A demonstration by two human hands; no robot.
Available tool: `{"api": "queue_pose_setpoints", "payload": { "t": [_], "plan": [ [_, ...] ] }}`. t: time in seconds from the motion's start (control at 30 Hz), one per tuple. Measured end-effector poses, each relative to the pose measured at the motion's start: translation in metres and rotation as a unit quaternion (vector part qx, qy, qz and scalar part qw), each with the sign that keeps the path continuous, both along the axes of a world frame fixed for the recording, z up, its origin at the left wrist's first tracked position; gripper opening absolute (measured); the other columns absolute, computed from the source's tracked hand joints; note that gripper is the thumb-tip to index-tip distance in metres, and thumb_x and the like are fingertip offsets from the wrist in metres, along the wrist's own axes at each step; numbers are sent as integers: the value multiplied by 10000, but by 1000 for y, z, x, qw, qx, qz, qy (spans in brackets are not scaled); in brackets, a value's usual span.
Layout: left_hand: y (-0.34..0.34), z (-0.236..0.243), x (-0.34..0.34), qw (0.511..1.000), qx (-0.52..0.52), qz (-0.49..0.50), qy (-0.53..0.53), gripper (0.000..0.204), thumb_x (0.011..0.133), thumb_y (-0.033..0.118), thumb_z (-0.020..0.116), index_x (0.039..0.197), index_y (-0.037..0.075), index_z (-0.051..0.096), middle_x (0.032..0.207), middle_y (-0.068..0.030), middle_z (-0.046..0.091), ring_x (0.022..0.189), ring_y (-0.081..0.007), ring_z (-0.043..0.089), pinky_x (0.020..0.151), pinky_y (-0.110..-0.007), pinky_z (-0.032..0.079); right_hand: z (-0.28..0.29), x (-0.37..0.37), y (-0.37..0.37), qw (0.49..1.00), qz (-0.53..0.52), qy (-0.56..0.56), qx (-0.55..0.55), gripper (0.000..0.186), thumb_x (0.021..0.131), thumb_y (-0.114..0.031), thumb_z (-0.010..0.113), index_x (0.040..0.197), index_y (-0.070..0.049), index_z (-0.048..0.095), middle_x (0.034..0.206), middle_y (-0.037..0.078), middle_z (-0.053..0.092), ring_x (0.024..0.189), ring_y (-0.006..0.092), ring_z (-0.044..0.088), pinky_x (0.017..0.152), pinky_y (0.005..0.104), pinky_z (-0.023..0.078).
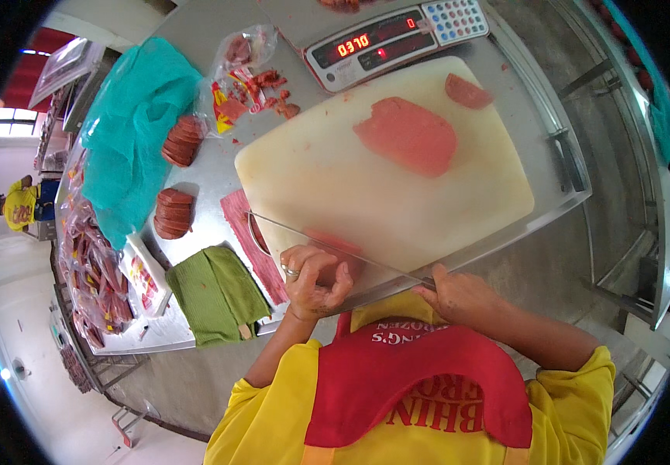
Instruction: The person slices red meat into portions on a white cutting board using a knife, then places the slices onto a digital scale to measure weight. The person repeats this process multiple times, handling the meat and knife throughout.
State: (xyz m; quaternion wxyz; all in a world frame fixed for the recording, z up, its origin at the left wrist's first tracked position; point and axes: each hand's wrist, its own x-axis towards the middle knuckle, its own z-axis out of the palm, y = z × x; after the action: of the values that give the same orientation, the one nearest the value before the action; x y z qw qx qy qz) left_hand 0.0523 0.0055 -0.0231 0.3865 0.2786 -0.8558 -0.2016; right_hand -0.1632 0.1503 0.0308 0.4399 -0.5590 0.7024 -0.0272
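Note:
In my right hand [459, 297] is the handle of a long, thin knife [327, 242], at the near edge of the white cutting board [296, 182]. The blade slants up and left, crossing a block of pink processed meat [340, 249]. My left hand [311, 279], with a ring on one finger, is curled against this block and hides part of it. Farther back on the board lie a large flat pink slice [408, 136] and a smaller end piece [468, 91].
Behind the board is a digital scale [381, 43]. Two sliced meat stacks [172, 213], [183, 139], a green cloth [218, 294], a red cloth [253, 240], teal netting [133, 124] and bagged meat [91, 271] lie left. Another person [25, 203] stands far left.

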Motion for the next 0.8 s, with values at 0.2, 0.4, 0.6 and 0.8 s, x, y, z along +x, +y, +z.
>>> {"api": "queue_pose_setpoints", "payload": {
  "t": [0.2, 0.4, 0.6, 0.8],
  "plan": [
    [-43, 39, -6, 987, 102, -86, -87, 290, 717, 141, 733, 990, 85, 653, 883, -106, 649, 835, -291, 595, 771, -379, 439, 0, -3, -6, 1000, 10, 17, -2, 559, 948, -507, 379, 986, 43, 473, 793, 287, 626, 790, 448, 626, 709, 513, 501],
    [-115, 55, -35, 840, 271, -255, -395, 309, 825, 281, 682, 1023, 43, 670, 891, -132, 685, 830, -234, 657, 755, -328, 506, 9, -2, -6, 996, 22, 66, -58, 565, 940, -529, 381, 969, 24, 495, 779, 271, 634, 759, 438, 635, 677, 509, 509],
    [-157, 58, -48, 835, 238, -313, -386, 293, 814, 247, 693, 999, 22, 663, 840, -89, 679, 753, -166, 634, 698, -306, 506, -7, -9, -17, 951, 30, 162, -262, 468, 908, -481, 481, 910, -15, 530, 749, 201, 632, 693, 396, 644, 629, 500, 511],
    [-209, 129, -100, 894, 341, -224, -187, 247, 824, 182, 646, 1017, 28, 644, 841, -99, 675, 736, -210, 641, 683, -336, 508, -11, -23, -38, 911, 29, 194, -363, 335, 868, -367, 574, 933, -39, 555, 911, 149, 558, 827, 330, 599, 722, 439, 486]
  ]
}}
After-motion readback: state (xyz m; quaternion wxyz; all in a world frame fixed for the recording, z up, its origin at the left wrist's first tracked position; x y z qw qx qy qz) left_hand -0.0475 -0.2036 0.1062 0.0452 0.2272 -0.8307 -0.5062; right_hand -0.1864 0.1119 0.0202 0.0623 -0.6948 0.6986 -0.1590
